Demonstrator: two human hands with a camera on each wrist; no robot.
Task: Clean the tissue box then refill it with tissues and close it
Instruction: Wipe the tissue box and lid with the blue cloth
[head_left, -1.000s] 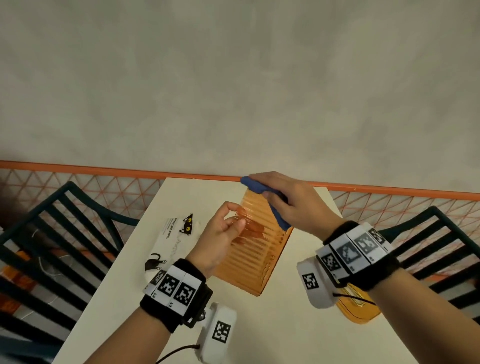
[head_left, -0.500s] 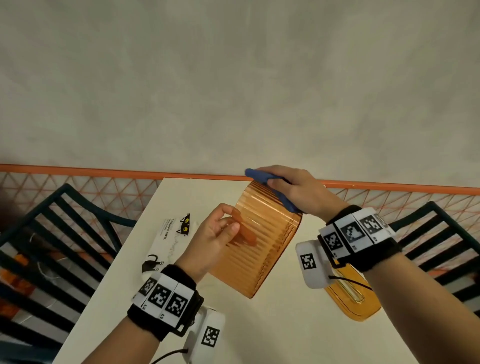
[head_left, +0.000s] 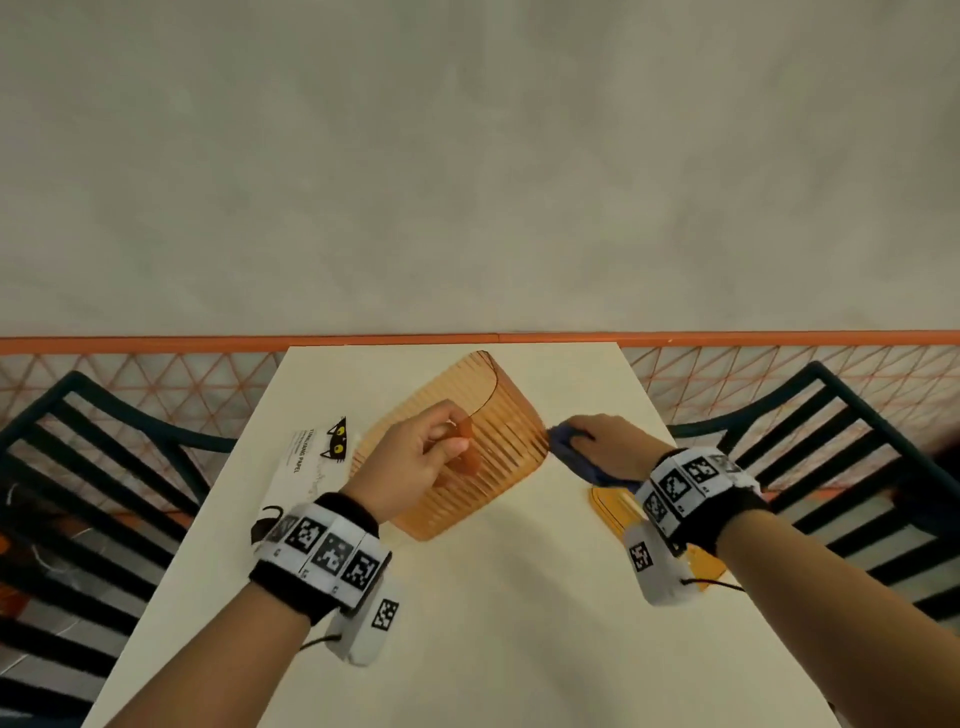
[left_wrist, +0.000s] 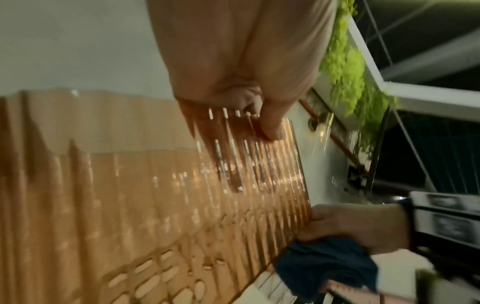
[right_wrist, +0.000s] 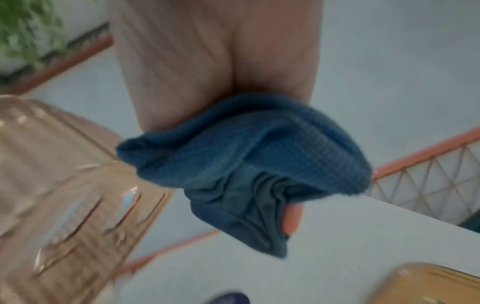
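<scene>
A ribbed, see-through orange tissue box (head_left: 467, 441) is held tilted above the white table (head_left: 493, 623). My left hand (head_left: 441, 447) pinches its upper wall, thumb outside and fingers inside (left_wrist: 270, 127). My right hand (head_left: 587, 447) grips a crumpled blue cloth (head_left: 576, 457) against the box's right end. The cloth (right_wrist: 246, 164) bunches under that palm, beside the box's edge (right_wrist: 78, 185). The box's orange lid (head_left: 618, 512) lies flat on the table under my right wrist. A white pack of tissues (head_left: 306, 467) with a black cat print lies left of the box.
Dark green slatted chairs stand on both sides of the table (head_left: 93, 467) (head_left: 831, 441). An orange rail with mesh (head_left: 156, 345) runs along the table's far edge, with a grey floor beyond. Green plants (left_wrist: 345, 67) hang off to the side.
My right hand slid the blue cloth from the box's top edge down to its right end. My left hand turned the box, so the open side now faces away.
</scene>
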